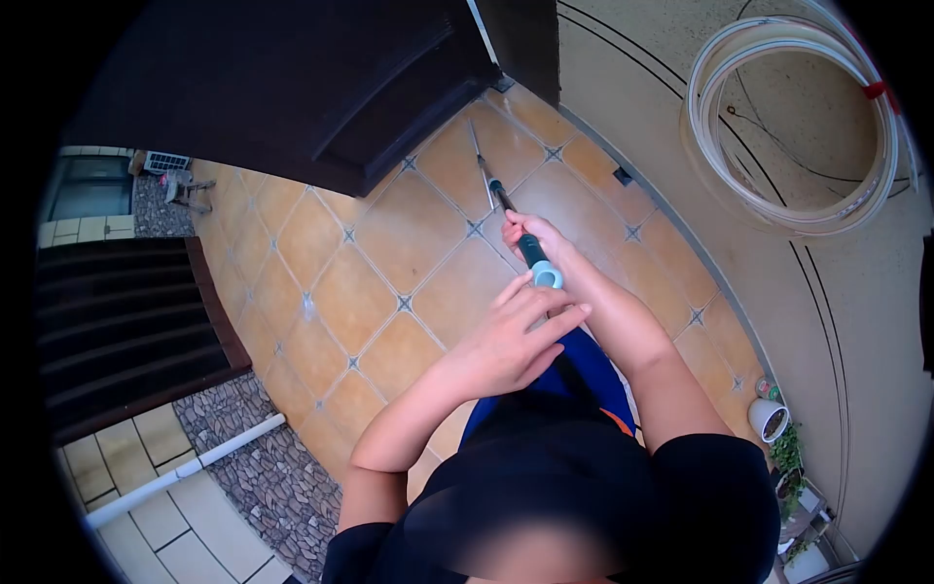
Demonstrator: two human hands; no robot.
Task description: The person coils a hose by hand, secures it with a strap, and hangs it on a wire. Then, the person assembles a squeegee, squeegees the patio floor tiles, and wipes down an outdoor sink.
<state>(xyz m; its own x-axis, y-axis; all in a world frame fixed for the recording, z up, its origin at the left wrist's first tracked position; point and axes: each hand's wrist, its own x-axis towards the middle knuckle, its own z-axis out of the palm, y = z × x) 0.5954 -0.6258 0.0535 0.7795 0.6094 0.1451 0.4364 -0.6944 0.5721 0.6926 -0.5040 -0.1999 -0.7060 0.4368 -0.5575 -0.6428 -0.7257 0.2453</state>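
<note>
A long-handled floor tool runs away from my body, with a dark green grip and a light blue hanging loop at its near end. Its far end is a thin straight bar low over the tiles, like a squeegee or flat mop edge; the exact kind is unclear. My right hand is wrapped round the pole just beyond the green grip. Close by the loop, my left hand has its fingers stretched out and apart, and whether a fingertip touches the loop cannot be made out.
A dark brown door stands at the upper left above the orange tiled floor. On the right wall hangs a coiled white hose. White plant pots line the lower right. A white pipe crosses the stone strip at left.
</note>
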